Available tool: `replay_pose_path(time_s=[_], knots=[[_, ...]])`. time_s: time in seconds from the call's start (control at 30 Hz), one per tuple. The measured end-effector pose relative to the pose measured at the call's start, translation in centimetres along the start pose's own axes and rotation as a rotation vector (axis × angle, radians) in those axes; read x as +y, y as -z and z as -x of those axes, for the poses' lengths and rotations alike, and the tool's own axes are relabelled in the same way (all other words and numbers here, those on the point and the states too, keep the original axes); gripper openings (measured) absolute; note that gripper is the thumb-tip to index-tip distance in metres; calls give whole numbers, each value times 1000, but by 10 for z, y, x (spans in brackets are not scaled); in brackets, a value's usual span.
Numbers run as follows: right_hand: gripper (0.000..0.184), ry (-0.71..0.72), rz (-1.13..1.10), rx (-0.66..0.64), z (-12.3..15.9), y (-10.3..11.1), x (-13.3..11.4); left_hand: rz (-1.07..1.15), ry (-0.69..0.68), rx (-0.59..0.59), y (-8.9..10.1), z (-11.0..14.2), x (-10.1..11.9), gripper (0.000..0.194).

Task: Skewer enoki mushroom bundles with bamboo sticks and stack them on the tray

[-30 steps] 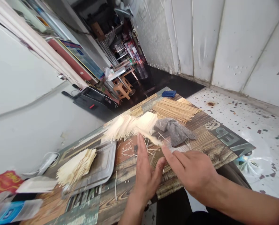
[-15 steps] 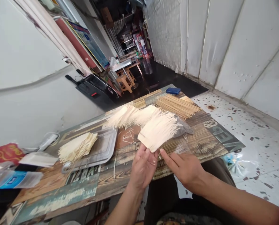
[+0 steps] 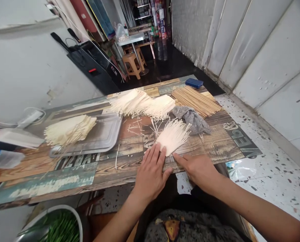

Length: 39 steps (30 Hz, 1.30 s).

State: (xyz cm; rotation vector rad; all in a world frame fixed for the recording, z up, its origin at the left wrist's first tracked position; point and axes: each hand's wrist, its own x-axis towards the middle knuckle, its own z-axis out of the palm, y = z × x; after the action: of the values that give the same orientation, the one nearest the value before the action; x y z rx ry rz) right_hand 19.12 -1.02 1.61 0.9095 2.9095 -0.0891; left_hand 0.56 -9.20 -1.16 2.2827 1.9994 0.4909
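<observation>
A flat fan of enoki mushrooms (image 3: 173, 135) lies on the wood-patterned table near its front edge. My left hand (image 3: 153, 164) rests on the base of this fan, fingers stretched out and lying flat. At the lower right of the same base is my right hand (image 3: 199, 171). Its index finger points to the mushrooms and the other fingers are curled under; what they hold, if anything, is hidden. Beyond the fan lie two more enoki piles (image 3: 133, 102). A grey cloth (image 3: 192, 120) is just right of the fan.
Bamboo skewers (image 3: 194, 101) lie spread at the back right beside a blue box (image 3: 194, 83). On the left, skewered enoki (image 3: 70, 129) rests on a clear plastic tray (image 3: 109, 134). A bowl rim (image 3: 78, 215) with greens shows below the table. Loose enoki stems litter the middle.
The enoki fan has come down from the raised hands onto the table. My left hand has turned from gripping it underneath to pressing flat on top. The view has tilted downward.
</observation>
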Motion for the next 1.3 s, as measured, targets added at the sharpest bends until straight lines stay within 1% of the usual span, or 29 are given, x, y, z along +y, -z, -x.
replay_pose_path(time_s=[0.1, 0.2, 0.4, 0.57, 0.67, 0.83, 1.03, 1.13, 1.3], knots=[[54, 21, -7, -54, 0, 3, 2, -168, -59, -7, -8, -5, -2, 60], [56, 56, 0, -43, 1, 2, 5, -218, -79, -15, -8, -3, -3, 62], [56, 115, 9, 73, 4, -4, 9, -231, -84, -23, -7, -2, -4, 63], [57, 149, 6, 174, 8, -14, 13, -216, -98, -24, -7, -1, -5, 63], [56, 159, -17, 180, 11, -18, 17, -217, -92, -28, -6, 0, -5, 63], [56, 160, -42, 178, 16, -18, 21, -217, -110, -39, -4, -1, -5, 63], [54, 189, -184, 216, 23, -21, 31, -216, -122, -42, -1, -2, -7, 64], [55, 191, -211, 228, 26, -22, 33, -210, -113, -29, -2, -1, -6, 68], [54, 204, -205, 221, 27, -19, 35, -277, -51, 18, -4, -1, -3, 72]])
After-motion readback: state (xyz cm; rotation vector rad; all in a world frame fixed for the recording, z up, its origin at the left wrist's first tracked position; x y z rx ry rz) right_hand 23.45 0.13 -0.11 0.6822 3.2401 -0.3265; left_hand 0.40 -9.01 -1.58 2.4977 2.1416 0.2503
